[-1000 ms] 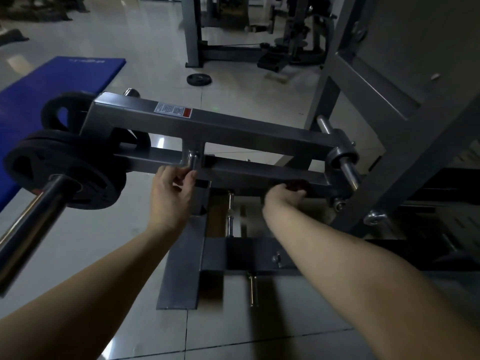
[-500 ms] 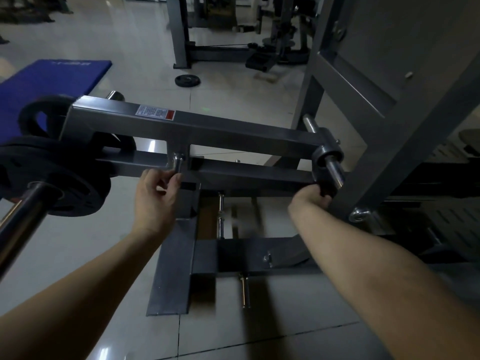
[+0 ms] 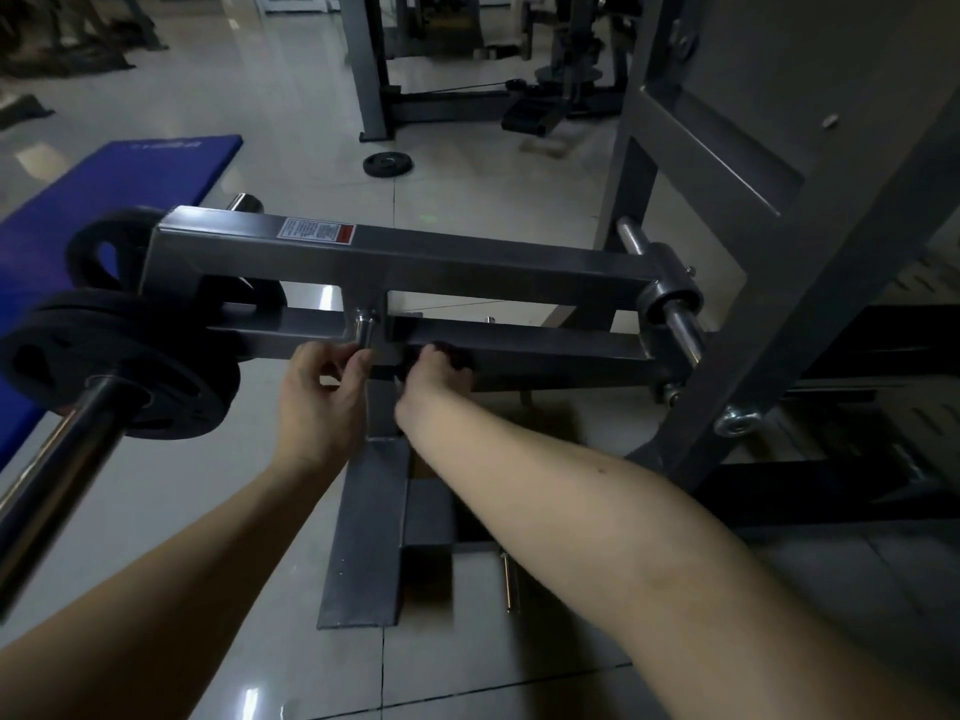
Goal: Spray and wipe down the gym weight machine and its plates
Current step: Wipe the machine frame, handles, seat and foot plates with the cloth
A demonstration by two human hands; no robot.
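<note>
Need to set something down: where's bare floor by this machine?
Bare tile between the blue mat and the base plate; more around the loose plate. Crowded at the lever arm: left hand on the pin, right hand on a dark cloth.

Dim, bluish light; glare on floor tiles (image 3: 332, 296) (edges bend, wide-angle).

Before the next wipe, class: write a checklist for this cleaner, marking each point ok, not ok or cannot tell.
1. Cloth gripped in right hand: ok, a dark wad under the fingers.
2. Cloth touching lower bar: ok.
3. Left hand steadying at pin: ok, fingers curled against it.
4. Plates seated on chrome rod: ok.
5. Spray bottle within reach: cannot tell, none in view.
6. Lower bar already sprayed: cannot tell, too dark.
</note>
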